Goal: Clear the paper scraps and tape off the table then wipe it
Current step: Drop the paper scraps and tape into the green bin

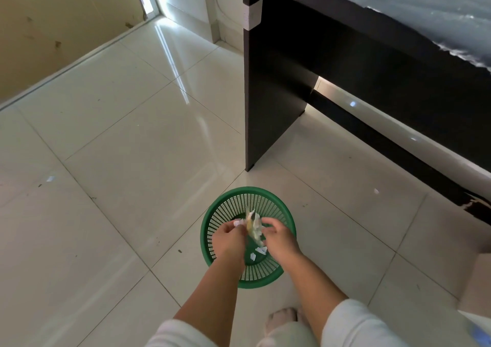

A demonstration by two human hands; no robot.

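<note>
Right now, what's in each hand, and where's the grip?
Both hands hold one crumpled wad of tape and paper scraps above the green basket. Left hand grips its left side, right hand pinches its right side.

No readable text, labels, brands or numbers anywhere in view.

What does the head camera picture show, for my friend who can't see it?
Two hands, left and right, hold a crumpled wad of tape and paper over a green basket on the tiled floor. White paper scraps lie in the basket, and a dark table stands behind it.
</note>
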